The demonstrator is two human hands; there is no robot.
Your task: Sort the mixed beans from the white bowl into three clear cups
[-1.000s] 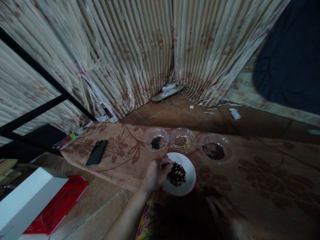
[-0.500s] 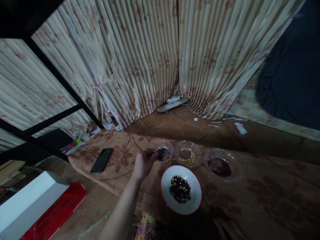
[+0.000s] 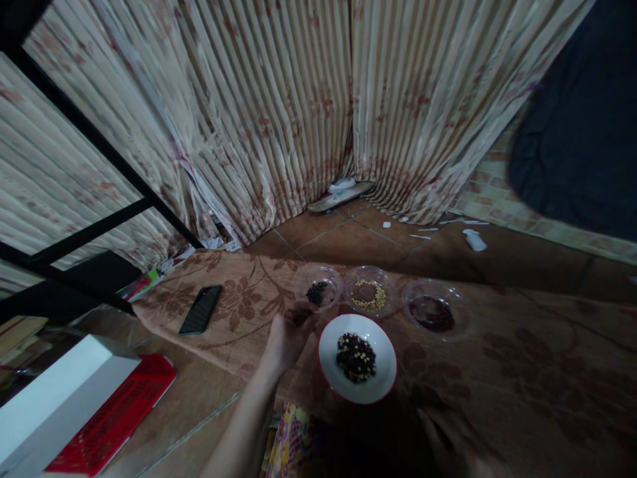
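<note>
My left hand (image 3: 292, 333) is low over the cloth, between a clear plastic bowl of small black beans (image 3: 315, 292) and a white bowl (image 3: 385, 377) with a red rim. Its fingers are bunched together; what they hold is too dark to make out. Inside the white bowl lies a mix of dark and yellow beans (image 3: 356, 357). Yellow beans (image 3: 377, 299) fill part of a second clear bowl, and dark red beans (image 3: 434, 315) lie in a third. My right hand (image 3: 442, 431) rests in shadow at the lower right, fingers loosely apart, apparently holding nothing.
A brown flowered cloth (image 3: 249, 338) covers the long low table. A phone (image 3: 200, 310) lies on its left part. On the floor are a white box (image 3: 64, 398) with a red sheet (image 3: 119, 411) and a skateboard (image 3: 341, 197) by the striped curtains (image 3: 279, 119).
My left hand has drawn back from the black beans toward the white bowl, fingers still bunched. My right hand shows a little more at the lower right. The view has shifted slightly.
</note>
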